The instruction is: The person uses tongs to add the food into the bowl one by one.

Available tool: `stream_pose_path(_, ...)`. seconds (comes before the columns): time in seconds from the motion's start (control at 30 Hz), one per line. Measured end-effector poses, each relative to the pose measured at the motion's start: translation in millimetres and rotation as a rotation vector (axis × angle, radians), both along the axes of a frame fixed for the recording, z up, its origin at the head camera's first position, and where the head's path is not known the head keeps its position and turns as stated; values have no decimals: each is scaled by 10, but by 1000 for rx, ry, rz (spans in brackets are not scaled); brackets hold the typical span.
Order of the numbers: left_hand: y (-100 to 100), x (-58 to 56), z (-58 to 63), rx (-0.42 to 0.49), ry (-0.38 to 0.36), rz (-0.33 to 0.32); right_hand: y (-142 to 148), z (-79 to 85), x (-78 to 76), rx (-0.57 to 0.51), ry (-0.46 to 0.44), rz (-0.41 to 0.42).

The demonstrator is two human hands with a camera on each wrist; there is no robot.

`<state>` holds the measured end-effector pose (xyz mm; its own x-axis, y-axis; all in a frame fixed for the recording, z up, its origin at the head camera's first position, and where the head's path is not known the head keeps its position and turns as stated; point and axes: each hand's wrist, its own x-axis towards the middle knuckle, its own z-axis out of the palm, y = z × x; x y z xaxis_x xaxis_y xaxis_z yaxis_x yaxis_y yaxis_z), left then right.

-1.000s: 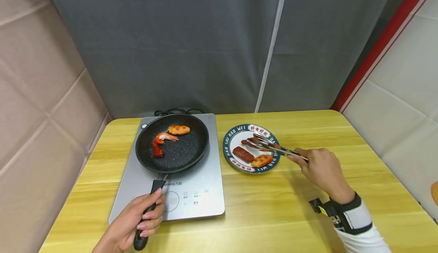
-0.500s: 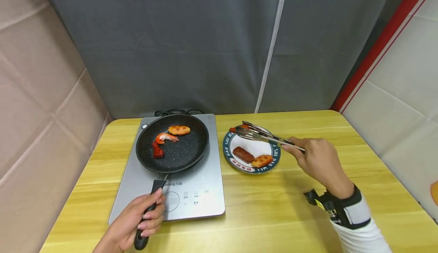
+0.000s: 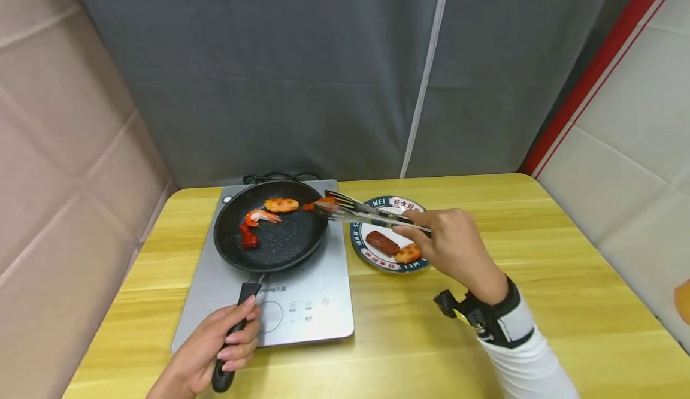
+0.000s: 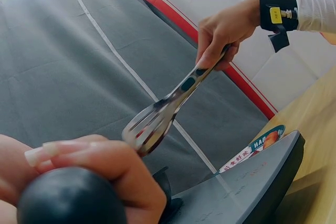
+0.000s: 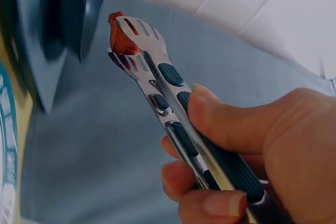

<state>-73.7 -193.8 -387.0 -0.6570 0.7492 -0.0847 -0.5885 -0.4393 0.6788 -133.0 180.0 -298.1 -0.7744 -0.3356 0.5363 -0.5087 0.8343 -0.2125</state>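
Note:
My left hand point(image 3: 207, 342) grips the black handle of a speckled frying pan point(image 3: 291, 240), which stands on an induction cooker point(image 3: 329, 303). In the pan lie a chicken wing point(image 3: 281, 205), a shrimp point(image 3: 263, 217) and a dark red glossy food piece point(image 3: 248, 237). My right hand point(image 3: 453, 246) holds metal tongs point(image 5: 170, 74) with dark green grips, thumb along one arm. Pinched in the slotted tips is an orange-red food piece point(image 5: 122, 41), its kind unclear. In the head view the tips overlap the pan's right rim.
Right of the cooker is a round plate point(image 3: 358, 237) with a lettered green rim, partly hidden under the tongs. It bears a brown slab of meat point(image 3: 383, 243) and another wing point(image 3: 408, 253). A black cable point(image 3: 280, 175) lies behind the cooker, before the grey curtain point(image 3: 269, 75).
The tongs have lifted the orange-red piece off the plate and carried it left to the pan's right rim. My left hand and the pan have stayed put.

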Motion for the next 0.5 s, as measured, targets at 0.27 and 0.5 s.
stream_pose_path(0.27,-4,-4,-10,7,10,4,-454,-123,-163,50,-77,137)
stream_pose_path(0.5,3,3,-19,23,25,-2,-679,-162,-290,101,-120,163)
